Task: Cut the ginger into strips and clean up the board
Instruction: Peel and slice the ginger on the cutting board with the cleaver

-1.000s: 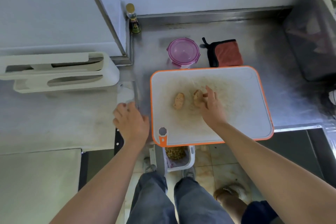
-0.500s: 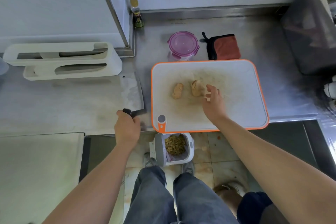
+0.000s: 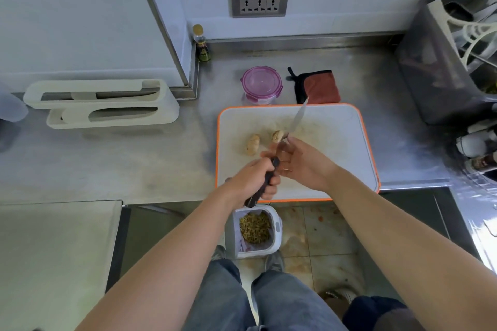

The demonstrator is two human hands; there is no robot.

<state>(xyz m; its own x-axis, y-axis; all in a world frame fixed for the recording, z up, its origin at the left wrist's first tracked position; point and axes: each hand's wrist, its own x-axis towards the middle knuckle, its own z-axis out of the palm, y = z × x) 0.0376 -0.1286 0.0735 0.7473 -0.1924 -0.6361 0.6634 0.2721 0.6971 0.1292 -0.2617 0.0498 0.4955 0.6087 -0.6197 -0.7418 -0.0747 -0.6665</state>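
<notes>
Steel blade up over the orange-rimmed board [image 3: 360,142], my left hand [image 3: 252,180] grips the knife [image 3: 279,153] handle while my right hand [image 3: 304,164] hovers open beside two ginger pieces [image 3: 252,144].

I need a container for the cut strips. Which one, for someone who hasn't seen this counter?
On the steel counter, look just behind the orange-rimmed white cutting board. The round clear tub with a pink lid sits left of the red cloth.

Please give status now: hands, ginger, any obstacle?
Left hand grips knife over board; right hand open beside it. Two ginger pieces uncut. Nothing blocking.
</notes>
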